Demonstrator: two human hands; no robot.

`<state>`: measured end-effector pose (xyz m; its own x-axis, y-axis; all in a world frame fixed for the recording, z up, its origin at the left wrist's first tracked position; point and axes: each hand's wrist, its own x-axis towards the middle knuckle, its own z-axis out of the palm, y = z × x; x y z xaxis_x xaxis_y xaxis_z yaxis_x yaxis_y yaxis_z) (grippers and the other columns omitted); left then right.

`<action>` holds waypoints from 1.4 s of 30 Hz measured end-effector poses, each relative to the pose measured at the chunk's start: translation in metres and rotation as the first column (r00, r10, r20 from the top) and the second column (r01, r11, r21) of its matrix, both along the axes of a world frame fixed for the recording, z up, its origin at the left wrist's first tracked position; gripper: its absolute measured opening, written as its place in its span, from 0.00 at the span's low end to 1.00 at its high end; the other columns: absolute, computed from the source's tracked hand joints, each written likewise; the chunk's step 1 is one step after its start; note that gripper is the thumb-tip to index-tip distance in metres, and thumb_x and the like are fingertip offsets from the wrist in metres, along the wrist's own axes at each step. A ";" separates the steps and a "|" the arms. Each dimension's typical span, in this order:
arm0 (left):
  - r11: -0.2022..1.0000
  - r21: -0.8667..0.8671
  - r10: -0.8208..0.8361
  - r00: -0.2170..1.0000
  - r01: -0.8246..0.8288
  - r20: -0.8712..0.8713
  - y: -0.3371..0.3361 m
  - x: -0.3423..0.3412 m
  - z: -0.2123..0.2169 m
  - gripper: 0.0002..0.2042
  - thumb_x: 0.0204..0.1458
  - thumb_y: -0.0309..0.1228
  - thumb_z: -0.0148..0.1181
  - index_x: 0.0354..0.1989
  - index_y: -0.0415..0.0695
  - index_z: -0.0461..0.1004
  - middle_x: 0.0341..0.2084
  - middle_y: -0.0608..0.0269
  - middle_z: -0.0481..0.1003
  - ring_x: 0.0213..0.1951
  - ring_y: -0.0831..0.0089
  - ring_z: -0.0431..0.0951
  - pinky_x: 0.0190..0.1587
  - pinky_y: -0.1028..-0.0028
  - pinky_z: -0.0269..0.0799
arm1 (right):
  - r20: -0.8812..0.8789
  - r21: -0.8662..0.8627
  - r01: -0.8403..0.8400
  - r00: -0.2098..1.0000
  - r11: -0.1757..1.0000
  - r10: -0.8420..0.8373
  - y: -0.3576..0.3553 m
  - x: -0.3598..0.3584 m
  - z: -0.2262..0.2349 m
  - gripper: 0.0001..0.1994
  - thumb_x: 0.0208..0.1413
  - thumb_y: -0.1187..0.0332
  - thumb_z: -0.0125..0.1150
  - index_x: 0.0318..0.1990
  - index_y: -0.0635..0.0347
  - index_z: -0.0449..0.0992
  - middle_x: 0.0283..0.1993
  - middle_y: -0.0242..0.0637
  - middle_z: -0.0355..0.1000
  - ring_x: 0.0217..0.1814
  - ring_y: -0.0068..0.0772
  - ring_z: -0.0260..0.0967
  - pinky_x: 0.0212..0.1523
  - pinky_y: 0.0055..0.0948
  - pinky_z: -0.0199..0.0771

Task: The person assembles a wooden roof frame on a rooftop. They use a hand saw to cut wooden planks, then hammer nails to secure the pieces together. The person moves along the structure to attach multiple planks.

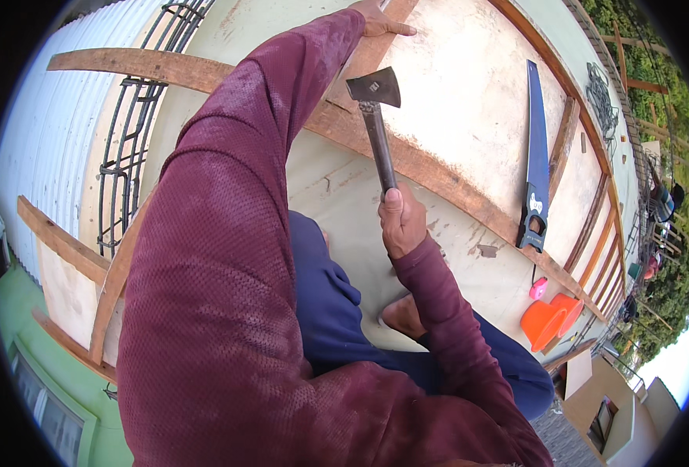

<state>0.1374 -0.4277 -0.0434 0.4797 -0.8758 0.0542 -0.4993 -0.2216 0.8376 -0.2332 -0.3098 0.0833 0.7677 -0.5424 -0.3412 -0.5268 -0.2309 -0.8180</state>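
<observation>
My right hand (404, 222) is closed around the lower handle of a hatchet (379, 128). The hatchet stands raised, its dark steel head uppermost, the cutting edge facing right and the blunt end left. Far ahead at the upper edge, my left hand (377, 19) lies on a wooden board (382, 48) of the frame, with one digit stretched out to the right. The picture's edge cuts off part of that hand. A long wooden beam (446, 183) runs diagonally beneath the hatchet, and a pale panel (461, 86) lies beyond it.
To the right, a handsaw (537, 148) with a blue blade lies across the frame. Near it are a pink object (539, 289) and an orange plastic item (547, 321). Tied rebar (130, 148) runs along the left, beside corrugated sheeting (56, 140). Wood scraps (486, 251) lie on the pale surface.
</observation>
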 end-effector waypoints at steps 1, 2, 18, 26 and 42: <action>0.998 0.055 -0.025 0.997 0.029 -0.074 -0.006 -0.009 0.017 0.67 0.33 0.62 0.73 0.72 0.32 0.37 0.69 0.35 0.50 0.71 0.52 0.51 0.72 0.68 0.46 | 0.073 -0.055 0.050 0.996 0.997 -0.046 0.006 -0.010 0.001 0.20 0.70 0.54 0.40 0.35 0.64 0.65 0.23 0.58 0.66 0.29 0.68 0.66 0.31 0.54 0.64; 0.993 0.104 -0.050 0.990 0.064 -0.129 -0.013 -0.016 0.037 0.67 0.34 0.62 0.73 0.72 0.32 0.37 0.70 0.36 0.50 0.71 0.52 0.51 0.73 0.68 0.46 | 0.005 -0.131 0.035 0.999 0.991 -0.034 0.005 -0.010 -0.005 0.20 0.70 0.54 0.40 0.35 0.64 0.65 0.23 0.56 0.66 0.27 0.66 0.66 0.30 0.52 0.64; 0.999 -0.043 0.015 0.998 -0.012 0.062 -0.008 0.008 -0.002 0.63 0.34 0.59 0.73 0.73 0.36 0.42 0.68 0.37 0.54 0.71 0.52 0.53 0.73 0.66 0.46 | -0.023 -0.146 -0.034 0.999 0.989 0.031 -0.006 0.006 -0.008 0.19 0.70 0.55 0.40 0.38 0.63 0.67 0.22 0.54 0.66 0.28 0.63 0.68 0.30 0.52 0.65; 0.983 0.155 0.105 0.993 -0.095 -0.054 -0.009 -0.013 0.025 0.59 0.42 0.63 0.66 0.74 0.41 0.39 0.66 0.36 0.56 0.66 0.48 0.61 0.68 0.60 0.60 | -0.055 0.165 0.039 0.998 0.986 -0.030 -0.023 -0.008 -0.030 0.21 0.70 0.49 0.40 0.39 0.61 0.64 0.21 0.34 0.62 0.15 0.32 0.59 0.17 0.33 0.60; 0.933 0.337 0.082 0.832 0.130 -0.548 0.036 -0.003 0.010 0.45 0.40 0.63 0.68 0.53 0.29 0.73 0.45 0.42 0.77 0.48 0.57 0.80 0.49 0.68 0.75 | -0.108 0.848 0.429 0.714 0.311 -0.691 0.037 0.038 0.027 0.20 0.70 0.46 0.36 0.39 0.54 0.61 0.21 0.27 0.55 0.13 0.21 0.49 0.11 0.26 0.57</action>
<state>0.1342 -0.3912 -0.0330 0.3149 -0.7963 -0.5164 0.0073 -0.5421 0.8403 -0.1949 -0.2732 0.1103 0.5045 -0.4770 -0.7197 -0.0231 0.8258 -0.5635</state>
